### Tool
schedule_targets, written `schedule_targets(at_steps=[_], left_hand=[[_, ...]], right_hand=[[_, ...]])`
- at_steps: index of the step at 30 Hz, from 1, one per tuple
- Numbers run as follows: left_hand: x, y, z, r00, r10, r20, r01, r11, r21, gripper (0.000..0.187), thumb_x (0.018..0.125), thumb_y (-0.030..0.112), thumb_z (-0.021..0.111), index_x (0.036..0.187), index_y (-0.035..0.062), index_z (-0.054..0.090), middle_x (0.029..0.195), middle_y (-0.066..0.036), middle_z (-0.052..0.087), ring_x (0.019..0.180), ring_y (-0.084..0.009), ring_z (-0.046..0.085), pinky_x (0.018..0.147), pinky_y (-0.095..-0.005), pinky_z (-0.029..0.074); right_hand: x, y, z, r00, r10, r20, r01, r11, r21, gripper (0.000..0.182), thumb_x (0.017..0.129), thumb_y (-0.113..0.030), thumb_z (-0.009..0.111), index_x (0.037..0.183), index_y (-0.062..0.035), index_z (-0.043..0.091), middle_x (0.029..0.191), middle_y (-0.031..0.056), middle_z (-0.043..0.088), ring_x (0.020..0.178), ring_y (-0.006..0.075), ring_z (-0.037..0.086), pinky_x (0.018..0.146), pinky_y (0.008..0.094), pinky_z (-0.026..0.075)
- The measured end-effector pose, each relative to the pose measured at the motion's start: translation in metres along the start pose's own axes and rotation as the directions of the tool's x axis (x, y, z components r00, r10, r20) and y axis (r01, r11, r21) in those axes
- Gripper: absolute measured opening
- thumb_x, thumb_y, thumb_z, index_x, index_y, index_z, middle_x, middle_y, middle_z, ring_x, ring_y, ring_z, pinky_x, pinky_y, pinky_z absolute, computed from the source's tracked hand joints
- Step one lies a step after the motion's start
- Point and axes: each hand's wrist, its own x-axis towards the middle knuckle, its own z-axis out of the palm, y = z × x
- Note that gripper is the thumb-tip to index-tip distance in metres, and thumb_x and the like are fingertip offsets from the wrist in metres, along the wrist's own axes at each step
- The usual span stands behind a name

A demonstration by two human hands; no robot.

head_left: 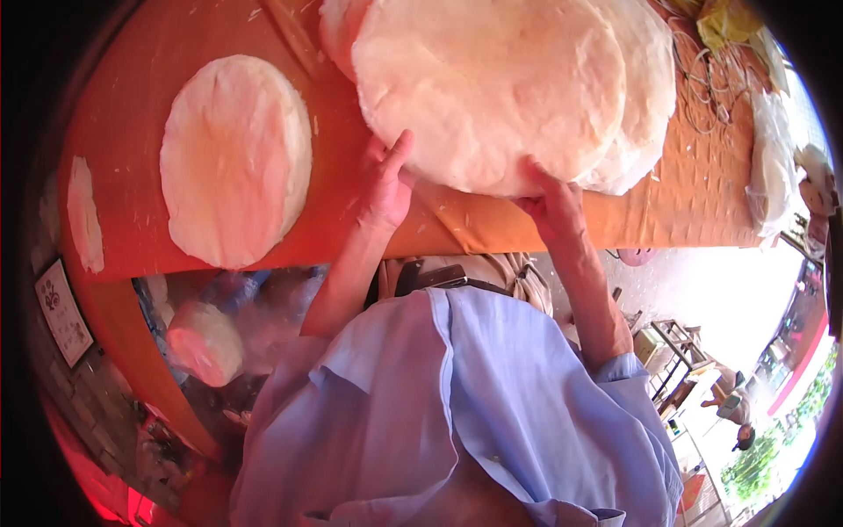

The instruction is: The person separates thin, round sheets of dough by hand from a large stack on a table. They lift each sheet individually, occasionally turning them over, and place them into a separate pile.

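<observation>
A large, pale oval pad (492, 88) that looks like cotton wadding lies at the top centre over further pads of the same kind. My left hand (386, 189) is at its lower left edge, thumb over the rim and fingers partly hidden below. At the lower right edge, my right hand (555, 202) pinches the rim, with the thumb on top and the fingers mostly hidden underneath. Beneath it, another pad (645, 97) sticks out to the right. A separate thick oval pad (233, 162) rests on the left of the orange-covered table (342, 206).
A thin pale strip (85, 215) lies near the table's left end. At the right are tangled cords (707, 83), a clear plastic bag (771, 162) and a yellow bag (729, 22). Below the table sits a rounded pale bundle (206, 342). Another person (736, 408) is in the background.
</observation>
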Motion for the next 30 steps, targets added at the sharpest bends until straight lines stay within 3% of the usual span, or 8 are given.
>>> schedule_targets(at_steps=[4, 8, 12, 16, 19, 21, 28, 30], left_hand=[[0.004, -0.002, 0.017, 0.995, 0.057, -0.076, -0.049, 0.994, 0.099, 0.055, 0.086, 0.001, 0.064, 0.137, 0.0042, 0.044, 0.134, -0.007, 0.052, 0.122, -0.0213, 0.050, 0.102, -0.0377, 0.043], [-0.006, 0.021, 0.042, 0.993, 0.081, -0.091, -0.074, 0.994, 0.078, 0.055, 0.082, -0.004, 0.062, 0.134, 0.0025, 0.045, 0.131, -0.008, 0.054, 0.119, -0.0204, 0.052, 0.100, -0.0355, 0.044], [-0.024, 0.051, 0.058, 0.994, 0.102, -0.029, -0.099, 0.992, 0.084, 0.059, 0.084, -0.003, 0.060, 0.139, 0.0055, 0.039, 0.137, -0.007, 0.049, 0.124, -0.0214, 0.048, 0.099, -0.0372, 0.046], [-0.028, 0.045, 0.003, 0.999, 0.041, -0.022, -0.034, 0.971, 0.235, 0.062, 0.084, -0.004, 0.058, 0.141, 0.0060, 0.037, 0.140, -0.007, 0.046, 0.128, -0.0230, 0.045, 0.105, -0.0403, 0.041], [-0.030, 0.037, -0.019, 0.999, 0.007, -0.042, 0.003, 0.975, 0.221, 0.063, 0.083, -0.005, 0.058, 0.142, 0.0063, 0.036, 0.141, -0.007, 0.045, 0.130, -0.0235, 0.043, 0.107, -0.0414, 0.039], [-0.028, 0.036, -0.023, 0.998, -0.006, -0.068, 0.018, 0.982, 0.189, 0.063, 0.084, -0.004, 0.058, 0.142, 0.0060, 0.036, 0.140, -0.007, 0.045, 0.129, -0.0241, 0.044, 0.106, -0.0417, 0.039], [-0.015, 0.078, 0.022, 0.999, -0.029, -0.041, 0.025, 0.994, -0.106, 0.045, 0.093, 0.005, 0.052, 0.137, 0.0021, 0.044, 0.133, -0.011, 0.055, 0.123, -0.0270, 0.052, 0.107, -0.0429, 0.040], [-0.006, 0.096, 0.064, 0.999, 0.021, 0.049, -0.016, 0.995, -0.101, 0.044, 0.094, 0.005, 0.051, 0.137, 0.0016, 0.045, 0.133, -0.012, 0.055, 0.124, -0.0268, 0.051, 0.106, -0.0422, 0.040]], right_hand=[[-0.007, -0.006, -0.007, 0.994, 0.097, 0.053, -0.093, 0.993, -0.068, 0.028, 0.091, -0.014, 0.065, 0.114, -0.0005, 0.057, 0.099, 0.0095, 0.066, 0.077, 0.0222, 0.068, 0.065, 0.0365, 0.060], [-0.015, -0.027, -0.041, 0.990, 0.134, -0.031, -0.137, 0.986, -0.099, 0.055, 0.090, -0.043, 0.064, 0.117, 0.0028, 0.052, 0.096, 0.0166, 0.065, 0.076, 0.0262, 0.068, 0.066, 0.0353, 0.058], [-0.016, -0.042, -0.056, 0.995, 0.023, 0.097, -0.034, 0.993, 0.110, 0.066, 0.090, -0.057, 0.054, 0.123, 0.0009, 0.050, 0.109, 0.0171, 0.064, 0.093, 0.0271, 0.066, 0.084, 0.0395, 0.053], [-0.012, -0.050, -0.038, 0.963, -0.092, 0.253, 0.052, 0.986, 0.160, 0.067, 0.096, -0.054, 0.042, 0.135, -0.0005, 0.045, 0.124, 0.0161, 0.060, 0.109, 0.0254, 0.062, 0.094, 0.0401, 0.048], [0.002, -0.052, -0.038, 0.974, -0.159, 0.163, 0.192, 0.958, -0.213, 0.038, 0.093, -0.028, 0.057, 0.119, -0.0001, 0.057, 0.114, 0.0128, 0.065, 0.091, 0.0199, 0.067, 0.073, 0.0343, 0.056], [0.019, -0.055, -0.035, 0.974, -0.194, 0.120, 0.210, 0.967, -0.141, 0.033, 0.082, -0.013, 0.068, 0.109, 0.0041, 0.059, 0.092, 0.0127, 0.067, 0.073, 0.0199, 0.067, 0.063, 0.0338, 0.058], [0.015, -0.198, 0.019, 0.588, -0.592, 0.551, 0.763, 0.633, -0.134, 0.025, 0.082, -0.003, 0.067, 0.107, 0.0028, 0.064, 0.092, 0.0069, 0.069, 0.078, 0.0159, 0.068, 0.073, 0.0286, 0.054], [-0.036, -0.236, 0.040, 0.480, -0.539, 0.693, 0.747, 0.665, 0.000, 0.032, 0.083, -0.008, 0.063, 0.109, 0.0094, 0.060, 0.101, 0.0170, 0.067, 0.087, 0.0221, 0.068, 0.083, 0.0327, 0.053]])
